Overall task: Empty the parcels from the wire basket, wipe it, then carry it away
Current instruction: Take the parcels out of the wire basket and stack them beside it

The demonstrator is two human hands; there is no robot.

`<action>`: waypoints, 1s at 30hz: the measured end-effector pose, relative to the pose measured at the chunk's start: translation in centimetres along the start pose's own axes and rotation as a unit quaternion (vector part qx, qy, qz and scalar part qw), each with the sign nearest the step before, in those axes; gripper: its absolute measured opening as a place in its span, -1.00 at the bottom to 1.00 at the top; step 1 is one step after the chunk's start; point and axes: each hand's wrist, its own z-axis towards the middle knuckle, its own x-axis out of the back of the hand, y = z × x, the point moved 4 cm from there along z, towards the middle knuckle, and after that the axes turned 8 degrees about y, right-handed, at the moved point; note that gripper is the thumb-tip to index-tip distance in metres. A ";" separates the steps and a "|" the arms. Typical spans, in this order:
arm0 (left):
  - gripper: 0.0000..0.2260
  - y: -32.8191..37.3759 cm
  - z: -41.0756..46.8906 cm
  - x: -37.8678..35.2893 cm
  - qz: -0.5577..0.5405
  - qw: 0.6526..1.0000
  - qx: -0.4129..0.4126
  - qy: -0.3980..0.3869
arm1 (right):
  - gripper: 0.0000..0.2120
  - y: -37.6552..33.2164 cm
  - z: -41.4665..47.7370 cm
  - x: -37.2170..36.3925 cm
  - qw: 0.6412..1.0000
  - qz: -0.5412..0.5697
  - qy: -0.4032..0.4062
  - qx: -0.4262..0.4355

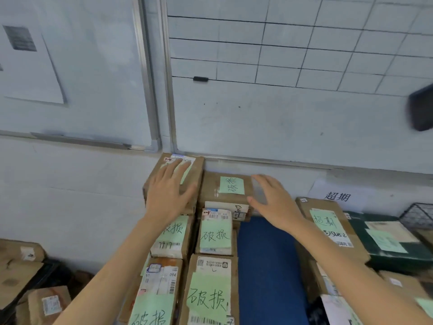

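Several cardboard parcels with green handwritten labels stand in two rows on a blue surface (264, 266) against the wall. My left hand (168, 191) lies flat with spread fingers on the tall back-left parcel (194, 167). My right hand (271, 198) hovers with straight fingers at the right end of the back parcel (210, 191) beside it; contact is unclear. A black wire basket (418, 215) shows only partly at the right edge, behind other parcels.
More labelled parcels (328, 228) and a dark green box (384, 249) lie to the right. Whiteboards (281, 55) hang on the wall behind. A white paper sign (337, 195) is stuck low on the wall. Cardboard boxes (21, 273) sit at lower left.
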 end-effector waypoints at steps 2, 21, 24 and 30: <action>-0.38 3.4 0.4 -1.3 0.013 0.998 -0.051 -0.018 | -0.41 1.5 -1.4 2.6 0.998 -0.060 0.009 0.002; -0.26 41.7 -11.2 -10.6 -0.135 0.957 -0.220 -0.133 | -0.36 22.3 -31.1 30.2 0.938 -0.259 0.090 -0.212; -0.24 47.9 -14.5 -10.8 -0.152 0.948 -0.240 -0.143 | -0.24 25.0 -36.9 33.7 0.928 -0.263 0.097 -0.247; -0.24 57.6 -20.1 -12.1 -0.177 0.925 -0.281 -0.183 | -0.34 29.8 -46.0 38.3 0.911 -0.253 0.112 -0.306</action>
